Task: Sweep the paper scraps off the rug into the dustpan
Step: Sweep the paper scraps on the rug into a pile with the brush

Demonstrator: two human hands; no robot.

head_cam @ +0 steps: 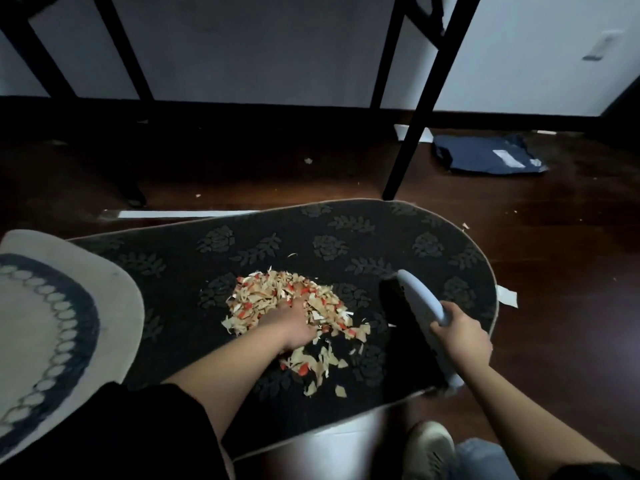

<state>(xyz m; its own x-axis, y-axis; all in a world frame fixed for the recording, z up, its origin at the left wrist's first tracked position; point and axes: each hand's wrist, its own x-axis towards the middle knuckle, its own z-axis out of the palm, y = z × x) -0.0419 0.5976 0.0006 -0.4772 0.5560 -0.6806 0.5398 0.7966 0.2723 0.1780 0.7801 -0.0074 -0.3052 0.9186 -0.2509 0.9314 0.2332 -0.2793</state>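
A heap of tan, white and red paper scraps [273, 296] lies in the middle of the dark oval rug [346, 233] with its leaf pattern. More scraps [318, 368] trail toward me. My left hand [289, 325] rests on the near side of the heap, its fingers buried in the scraps and hidden. To the right, my right hand [460, 336] grips the handle of a light-blue brush [420, 299] whose black bristles stand on the rug beside the heap. No dustpan is in view.
A pale rug with a blue ring [52, 306] overlaps the dark rug at left. Black furniture legs [410, 133] stand on the wooden floor behind. A dark blue bag [485, 154] lies at back right. My shoe [429, 448] is at the bottom.
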